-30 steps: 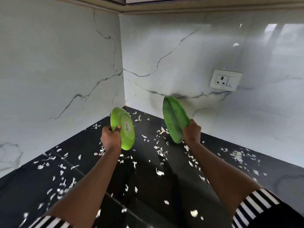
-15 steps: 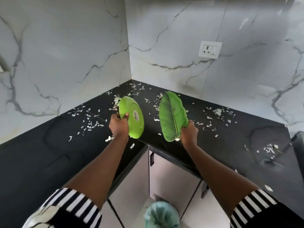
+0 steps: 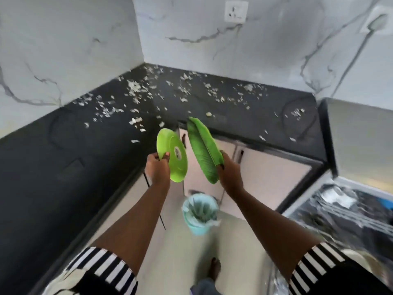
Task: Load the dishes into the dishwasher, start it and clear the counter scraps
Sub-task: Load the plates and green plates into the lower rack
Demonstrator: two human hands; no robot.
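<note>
My left hand (image 3: 157, 168) grips a round light-green plate (image 3: 173, 154) by its rim, held on edge with its underside and a sticker facing right. My right hand (image 3: 229, 170) holds a leaf-shaped green plate (image 3: 202, 145), also tilted on edge. Both plates hang in the air in front of the counter corner, above the floor, a small gap between them. White scraps (image 3: 136, 88) lie scattered over the black counter (image 3: 53, 145).
A pale blue bin with a liner (image 3: 200, 210) stands on the floor below the plates, against beige cabinet doors (image 3: 265, 177). An open dishwasher rack (image 3: 340, 211), blurred, is at the right. A wall socket (image 3: 236, 11) sits on the marble backsplash.
Both hands have drawn the plates back off the counter toward me. The view has tilted down, so the bin, floor and dishwasher rack now show.
</note>
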